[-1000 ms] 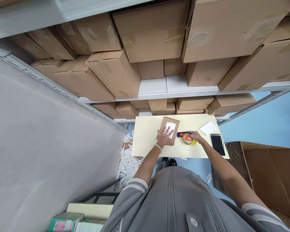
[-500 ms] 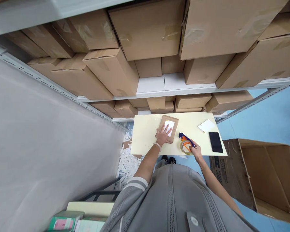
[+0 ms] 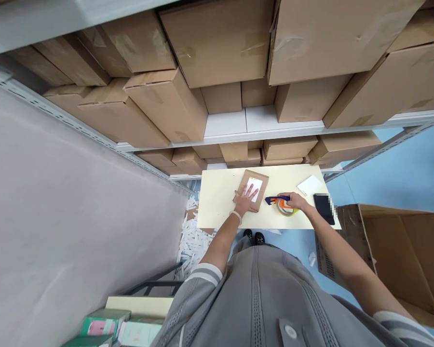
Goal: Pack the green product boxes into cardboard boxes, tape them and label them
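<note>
My left hand (image 3: 245,198) lies with fingers spread on a small flat cardboard box (image 3: 258,179), partly covering the white label (image 3: 254,184) on its top. To the right of the box, my right hand (image 3: 295,200) grips the handle of a tape dispenser (image 3: 278,200), dark blue and orange with a roll of clear yellowish tape. The dispenser's dark blue end points left toward the box, a small gap apart from it. Both things are over a pale yellow tabletop (image 3: 217,202).
White cards (image 3: 309,185) and a black phone (image 3: 323,209) lie at the table's right end. A large open carton (image 3: 401,250) stands on the floor to the right. Shelves ahead hold many cardboard boxes (image 3: 220,48). Shredded paper (image 3: 195,243) lies at lower left, beside a wall (image 3: 75,217).
My right hand has moved up and turned the tape dispenser, so its end now points left toward the box. My left hand stays spread on the box.
</note>
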`<state>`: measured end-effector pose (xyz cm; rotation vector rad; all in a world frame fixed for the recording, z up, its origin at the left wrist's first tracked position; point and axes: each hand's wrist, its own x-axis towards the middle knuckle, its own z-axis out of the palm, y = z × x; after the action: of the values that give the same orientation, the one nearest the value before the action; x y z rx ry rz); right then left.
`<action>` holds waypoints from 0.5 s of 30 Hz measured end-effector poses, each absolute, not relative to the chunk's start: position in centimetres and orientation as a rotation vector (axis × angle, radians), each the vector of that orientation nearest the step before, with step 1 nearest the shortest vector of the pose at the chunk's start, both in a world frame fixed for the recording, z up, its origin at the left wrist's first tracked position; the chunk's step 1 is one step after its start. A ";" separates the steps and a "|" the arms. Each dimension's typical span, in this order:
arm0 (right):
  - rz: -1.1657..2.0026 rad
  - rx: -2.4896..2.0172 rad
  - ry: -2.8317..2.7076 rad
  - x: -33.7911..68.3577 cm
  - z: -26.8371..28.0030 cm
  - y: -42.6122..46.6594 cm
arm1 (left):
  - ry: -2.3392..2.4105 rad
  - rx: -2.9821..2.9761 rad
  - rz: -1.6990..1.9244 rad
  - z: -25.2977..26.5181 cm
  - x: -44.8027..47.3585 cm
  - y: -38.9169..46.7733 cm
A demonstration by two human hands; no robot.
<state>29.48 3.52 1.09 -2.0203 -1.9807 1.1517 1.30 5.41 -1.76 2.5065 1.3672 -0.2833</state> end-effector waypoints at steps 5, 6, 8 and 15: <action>0.910 -1.851 -2.526 27.8 2.4 9.1 | 1.347 2.501 -0.276 -2.0 1.2 5.5; 0.897 -1.802 -2.558 27.6 2.3 9.7 | 1.348 2.498 -0.284 -2.0 1.2 5.6; 0.993 -1.758 -2.481 27.8 1.8 10.3 | 1.352 2.499 -0.290 -1.9 1.1 5.7; 1.897 -1.751 -1.731 24.5 -1.4 6.5 | 1.354 2.515 -0.246 -1.6 0.9 5.5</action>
<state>24.50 6.52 -1.39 -1.7507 -1.7315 1.8971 0.91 5.54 -1.57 2.5153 1.3544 -0.2456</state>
